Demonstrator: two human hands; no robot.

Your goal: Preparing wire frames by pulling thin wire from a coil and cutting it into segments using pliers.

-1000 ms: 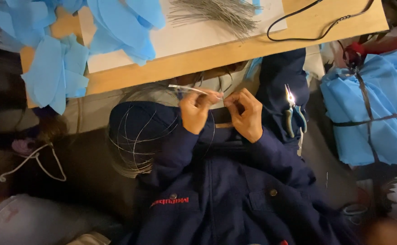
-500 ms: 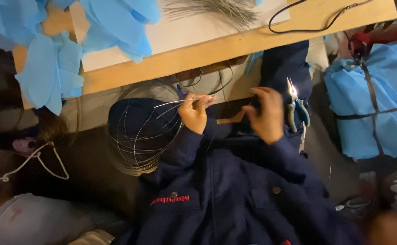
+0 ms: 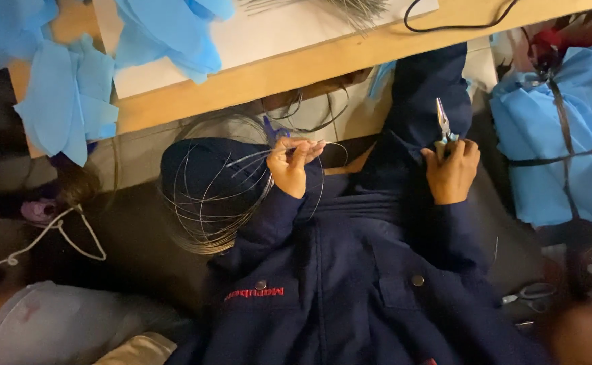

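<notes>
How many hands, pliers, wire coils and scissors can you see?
Hands: 2, the left hand and the right hand
Pliers: 1, in the right hand
Wire coil: 1, its end pinched by the left hand
Scissors: 1
Total: 5

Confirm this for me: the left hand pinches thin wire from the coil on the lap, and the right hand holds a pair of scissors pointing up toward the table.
Not quite. The right hand holds a pair of pliers, not scissors; the head view shows their narrow jaws pointing up toward the wooden table. The rest stands: the left hand pinches thin wire from the coil on the lap.
</notes>
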